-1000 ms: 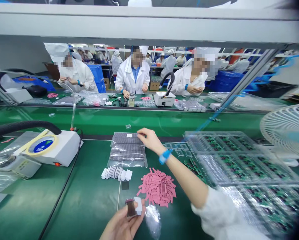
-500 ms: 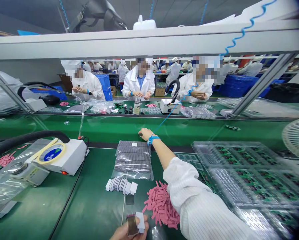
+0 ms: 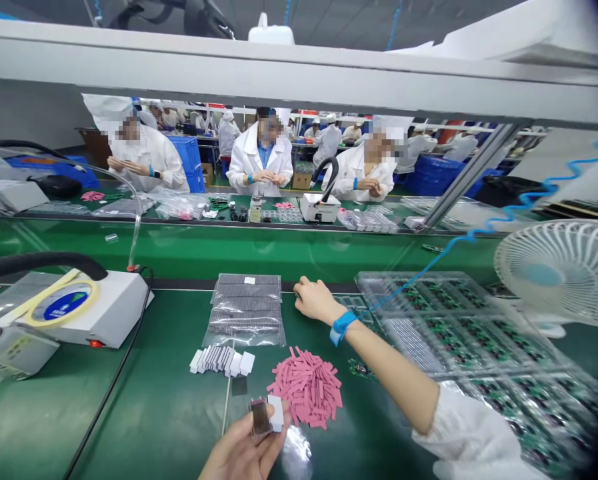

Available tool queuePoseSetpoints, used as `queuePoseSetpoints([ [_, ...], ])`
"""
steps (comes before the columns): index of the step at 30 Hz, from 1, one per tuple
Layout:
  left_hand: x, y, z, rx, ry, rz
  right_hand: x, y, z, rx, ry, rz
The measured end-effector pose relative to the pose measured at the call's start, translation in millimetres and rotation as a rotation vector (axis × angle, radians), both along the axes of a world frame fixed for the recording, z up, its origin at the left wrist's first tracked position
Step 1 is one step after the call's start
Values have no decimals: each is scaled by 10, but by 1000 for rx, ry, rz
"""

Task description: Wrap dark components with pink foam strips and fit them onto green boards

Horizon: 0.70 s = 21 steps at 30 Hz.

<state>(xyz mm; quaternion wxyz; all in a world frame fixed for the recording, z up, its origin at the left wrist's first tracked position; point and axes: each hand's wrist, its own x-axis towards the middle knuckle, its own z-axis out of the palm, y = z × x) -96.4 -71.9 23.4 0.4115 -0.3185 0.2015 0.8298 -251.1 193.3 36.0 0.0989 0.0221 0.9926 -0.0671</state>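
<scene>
My left hand (image 3: 249, 443), low in the middle, is closed on a small dark glassy panel (image 3: 261, 417) and a white rectangular piece (image 3: 276, 413) beside it. My right hand (image 3: 319, 300), wearing a blue wrist strap (image 3: 343, 327), reaches to the far edge of the bench. Its fingers are curled, and a small dark spot shows at the fingertips; what they hold is too small to name. Left of it lies a clear bag of grey striped strips (image 3: 246, 310). Nearer me are a row of white pieces (image 3: 222, 361) and a heap of pink strips (image 3: 309, 390).
Clear trays of green circuit boards (image 3: 449, 327) cover the right side, with a white fan (image 3: 553, 273) behind them. At left stand a white box with a hose (image 3: 113, 307), a tape roll (image 3: 61, 307) and a black cable (image 3: 123, 353). Co-workers sit beyond the green belt (image 3: 203, 250).
My right hand has drawn back from the green belt to the bench's far edge, right of the bag. My left hand still holds the panel and white piece. The view has shifted right.
</scene>
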Motion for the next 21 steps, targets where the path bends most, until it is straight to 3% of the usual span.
queuePoseSetpoints([
  [5, -28, -5, -40, 167, -34, 48, 341, -71, 137, -128, 114, -90],
  [8, -55, 18, -30, 314, -81, 71, 741, -205, 232, -346, 118, -80],
  [10, -65, 67, -16, 392, -133, 76, 1082, -368, 200, -502, 78, -53],
  [11, -65, 99, -9, 420, -153, 78, 1250, -457, 156, -614, 55, -51],
  [13, -59, 167, -2, 459, -174, 78, 1536, -621, 44, -1158, 14, -151],
  [15, -49, 226, -11, 495, -171, 81, 1730, -740, -49, -1459, 2, -214],
  [21, -11, 289, -99, 609, -77, 33, 1929, -1006, -153, -1814, 114, -379],
])
